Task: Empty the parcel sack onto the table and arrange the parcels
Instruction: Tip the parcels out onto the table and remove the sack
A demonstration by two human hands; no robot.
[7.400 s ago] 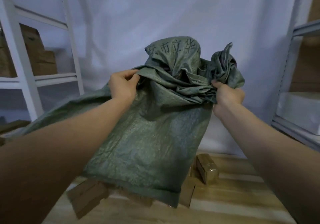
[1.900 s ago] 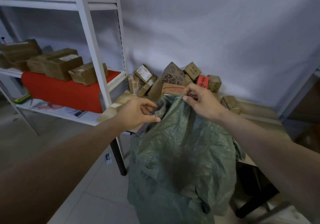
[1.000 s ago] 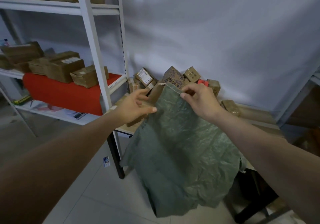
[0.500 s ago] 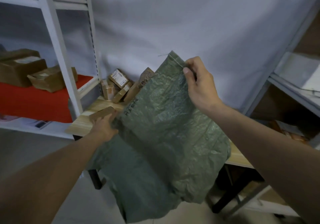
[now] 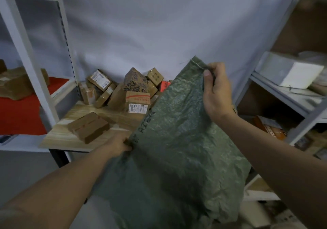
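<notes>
The limp green sack, judged emptied, is pinched at a top corner by the right hand and gripped along its edge by the left hand, so the parcels heaped behind it on the table are next to be arranged.

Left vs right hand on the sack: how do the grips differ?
The right hand is raised and pinches the sack at its stitched top corner, thumb in front. The left hand is lower, at the sack's left edge near the table front, its fingers mostly hidden behind the fabric. Both are bare and closed on the same limp sack.
</notes>
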